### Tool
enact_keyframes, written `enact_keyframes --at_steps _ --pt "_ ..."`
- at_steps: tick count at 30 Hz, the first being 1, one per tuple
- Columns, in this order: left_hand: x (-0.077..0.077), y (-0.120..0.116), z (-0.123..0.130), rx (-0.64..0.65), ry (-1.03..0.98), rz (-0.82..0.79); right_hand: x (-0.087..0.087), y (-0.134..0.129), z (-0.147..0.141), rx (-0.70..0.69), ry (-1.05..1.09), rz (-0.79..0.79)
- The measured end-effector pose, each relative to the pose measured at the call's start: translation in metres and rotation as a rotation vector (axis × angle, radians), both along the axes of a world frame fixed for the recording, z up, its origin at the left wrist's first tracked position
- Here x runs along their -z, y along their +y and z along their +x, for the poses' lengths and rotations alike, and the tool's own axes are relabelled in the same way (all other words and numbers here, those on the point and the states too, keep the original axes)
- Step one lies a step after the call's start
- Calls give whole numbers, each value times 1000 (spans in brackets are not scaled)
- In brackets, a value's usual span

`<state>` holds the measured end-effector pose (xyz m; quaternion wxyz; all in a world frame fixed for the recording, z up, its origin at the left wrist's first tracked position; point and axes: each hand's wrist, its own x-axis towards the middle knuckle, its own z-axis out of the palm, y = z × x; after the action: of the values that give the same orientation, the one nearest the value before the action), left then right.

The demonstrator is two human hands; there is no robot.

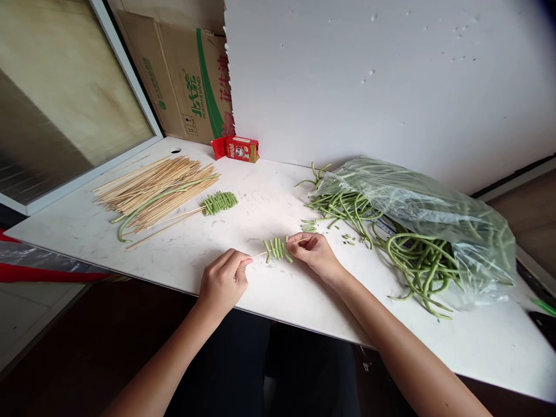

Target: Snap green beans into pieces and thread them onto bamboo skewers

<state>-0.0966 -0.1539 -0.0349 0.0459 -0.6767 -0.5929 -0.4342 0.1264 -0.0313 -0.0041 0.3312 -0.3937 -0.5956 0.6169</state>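
My left hand [225, 278] is closed around one end of a thin wooden skewer [259, 254]. Several short cut pieces of green bean [276, 249] sit crosswise along that skewer, side by side. At its other end, the fingers of my right hand [313, 252] pinch a bean piece against the stick, whose tip pokes out past them. Just behind my right hand lie a few loose cut pieces [309, 226]. A filled skewer of bean pieces [219, 202] rests on the white table [260, 202], farther back and to the left.
A big pile of bare skewers [156, 188] lies at the left, with a long bean [150, 202] across it. At the right, long green beans [417, 260] spill from a clear plastic bag [434, 197]. A red box [242, 149] and a cardboard carton [182, 81] stand behind.
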Motion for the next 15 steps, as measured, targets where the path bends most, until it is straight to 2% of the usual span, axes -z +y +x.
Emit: enact_keyframes --at_steps 5,9,12,15 --pt "0 0 0 5 4 9 1 1 1 -21 2 17" --pt "1 0 -1 -34 -4 -19 -5 15 20 -17 -63 147" --pt "3 1 -3 -87 -39 -55 -12 33 42 192 -80 269" --pt "5 2 -4 -125 -62 -73 -17 45 59 316 -292 477"
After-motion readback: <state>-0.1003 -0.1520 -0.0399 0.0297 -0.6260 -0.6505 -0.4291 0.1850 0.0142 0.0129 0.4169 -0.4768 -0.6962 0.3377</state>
